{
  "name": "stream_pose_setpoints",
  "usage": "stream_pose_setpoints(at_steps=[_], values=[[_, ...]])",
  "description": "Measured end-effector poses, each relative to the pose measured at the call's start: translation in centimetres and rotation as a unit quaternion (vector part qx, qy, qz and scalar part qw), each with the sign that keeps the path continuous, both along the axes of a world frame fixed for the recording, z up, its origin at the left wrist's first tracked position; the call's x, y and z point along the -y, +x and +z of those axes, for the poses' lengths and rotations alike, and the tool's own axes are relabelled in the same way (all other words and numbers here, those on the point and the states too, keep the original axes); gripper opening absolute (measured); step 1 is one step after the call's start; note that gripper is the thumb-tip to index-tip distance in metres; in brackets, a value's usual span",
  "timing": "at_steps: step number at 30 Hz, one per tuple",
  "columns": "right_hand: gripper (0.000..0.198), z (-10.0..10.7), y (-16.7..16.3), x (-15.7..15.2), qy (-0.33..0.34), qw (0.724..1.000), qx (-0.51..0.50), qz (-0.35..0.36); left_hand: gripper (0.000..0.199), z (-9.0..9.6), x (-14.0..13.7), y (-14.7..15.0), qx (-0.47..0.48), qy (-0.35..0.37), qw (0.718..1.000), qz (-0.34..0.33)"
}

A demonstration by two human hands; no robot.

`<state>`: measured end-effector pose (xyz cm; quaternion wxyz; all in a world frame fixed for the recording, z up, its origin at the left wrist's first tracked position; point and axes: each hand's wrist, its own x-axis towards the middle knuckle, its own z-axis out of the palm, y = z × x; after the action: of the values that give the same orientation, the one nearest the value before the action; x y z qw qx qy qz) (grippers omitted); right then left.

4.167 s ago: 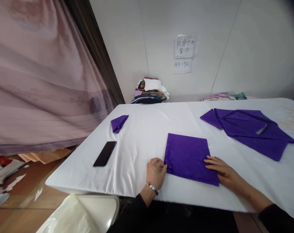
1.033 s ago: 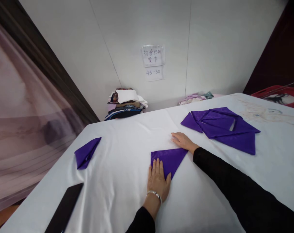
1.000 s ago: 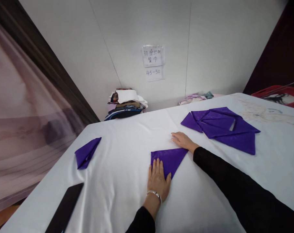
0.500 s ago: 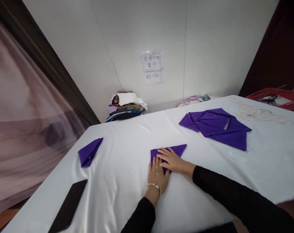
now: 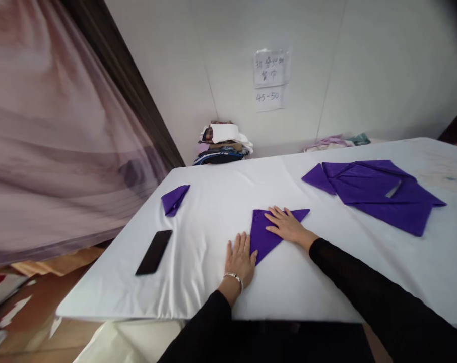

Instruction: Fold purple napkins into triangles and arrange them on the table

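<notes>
A purple napkin [image 5: 263,241] folded into a triangle lies flat on the white-covered table [image 5: 205,282]. My right hand [image 5: 285,225] rests on its upper part, palm down with fingers spread, and hides some of the cloth. At the napkin's left edge lies my left hand [image 5: 240,259], open and flat, its thumb touching the cloth and its fingers on the white tablecloth. A bracelet circles my left wrist.
A small folded purple napkin [image 5: 174,200] and a black phone-like slab [image 5: 154,252] lie to the left. Several purple cloths [image 5: 383,194] overlap at the right. Piled fabrics [image 5: 223,143] stand behind the table's far edge, below a paper sign [image 5: 269,70].
My left hand has slid left off most of the napkin, and my right hand has shifted toward its upper edge. More of the triangle shows. The camera view has turned left and downward.
</notes>
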<state>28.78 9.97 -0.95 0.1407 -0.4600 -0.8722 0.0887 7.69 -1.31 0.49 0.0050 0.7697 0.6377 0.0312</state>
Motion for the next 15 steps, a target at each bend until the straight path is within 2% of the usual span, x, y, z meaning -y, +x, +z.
stream_pose_setpoints(at_steps=[4,7,10,13,15], values=[[0.059,-0.2,0.2,-0.1,-0.013,1.000,-0.004,-0.001,0.049,0.4,3.4,-3.6,0.003,-0.012,0.999,0.044],[0.061,-0.2,0.1,-0.1,-0.017,1.000,-0.002,0.000,0.049,1.1,4.3,-4.5,0.033,-0.038,0.994,0.100],[0.061,-0.1,0.1,0.0,-0.011,1.000,-0.002,0.002,0.050,2.3,3.3,-2.1,0.065,-0.025,0.993,0.100],[0.058,0.0,0.1,0.1,0.002,1.000,0.009,0.009,0.058,3.0,1.0,2.5,0.084,0.023,0.996,0.002],[0.056,0.0,0.2,0.2,0.010,1.000,0.021,0.012,0.066,2.8,-0.8,5.3,0.088,0.042,0.993,-0.060]])
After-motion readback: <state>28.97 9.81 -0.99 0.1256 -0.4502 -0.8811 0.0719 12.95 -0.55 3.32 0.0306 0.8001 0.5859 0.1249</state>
